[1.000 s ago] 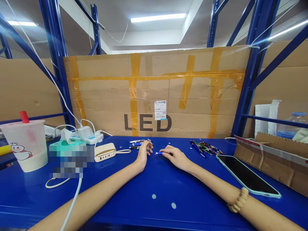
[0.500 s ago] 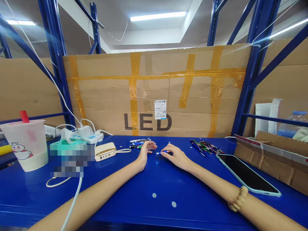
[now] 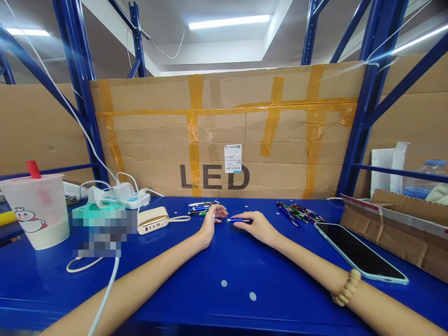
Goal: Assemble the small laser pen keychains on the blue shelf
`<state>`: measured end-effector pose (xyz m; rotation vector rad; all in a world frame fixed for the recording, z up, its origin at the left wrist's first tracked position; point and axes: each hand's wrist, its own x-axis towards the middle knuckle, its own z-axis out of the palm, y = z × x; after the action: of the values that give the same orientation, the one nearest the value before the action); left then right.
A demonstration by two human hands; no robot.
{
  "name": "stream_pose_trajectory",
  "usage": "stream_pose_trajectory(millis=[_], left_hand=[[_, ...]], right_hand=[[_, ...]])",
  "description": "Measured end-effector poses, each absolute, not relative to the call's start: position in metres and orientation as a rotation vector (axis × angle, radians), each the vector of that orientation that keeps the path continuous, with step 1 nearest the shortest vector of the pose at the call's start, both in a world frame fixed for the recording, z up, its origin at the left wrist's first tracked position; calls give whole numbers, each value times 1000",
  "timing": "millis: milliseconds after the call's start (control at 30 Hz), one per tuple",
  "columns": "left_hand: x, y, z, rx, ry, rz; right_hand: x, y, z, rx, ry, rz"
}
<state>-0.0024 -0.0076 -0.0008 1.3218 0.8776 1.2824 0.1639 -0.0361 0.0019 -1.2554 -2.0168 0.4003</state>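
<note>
My right hand (image 3: 257,225) rests on the blue table (image 3: 224,261) and pinches a small blue pen (image 3: 237,220), which lies level and points left. My left hand (image 3: 212,217) sits just left of the pen's tip with its fingers loosely apart and nothing in them. Just beyond the left hand lies a small group of pens (image 3: 200,207). A second heap of coloured pens (image 3: 297,212) lies further right, behind my right hand.
A phone (image 3: 357,254) lies face up at the right beside an open cardboard box (image 3: 399,224). At the left stand a drink cup (image 3: 37,210), a tissue pack, a power bank (image 3: 153,220) and a power strip (image 3: 128,198) with white cables. A taped cardboard sheet marked LED (image 3: 224,135) closes the back.
My right hand has lifted the blue pen slightly and turned it level. My left hand's fingers have opened a little towards the pen's tip.
</note>
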Motion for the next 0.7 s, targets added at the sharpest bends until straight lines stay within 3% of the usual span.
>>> stream_pose_trajectory(millis=[700], left_hand=[[-2,-6,-3,1336,900,1277]], right_hand=[[161,-39,3,-1257,-2022,397]])
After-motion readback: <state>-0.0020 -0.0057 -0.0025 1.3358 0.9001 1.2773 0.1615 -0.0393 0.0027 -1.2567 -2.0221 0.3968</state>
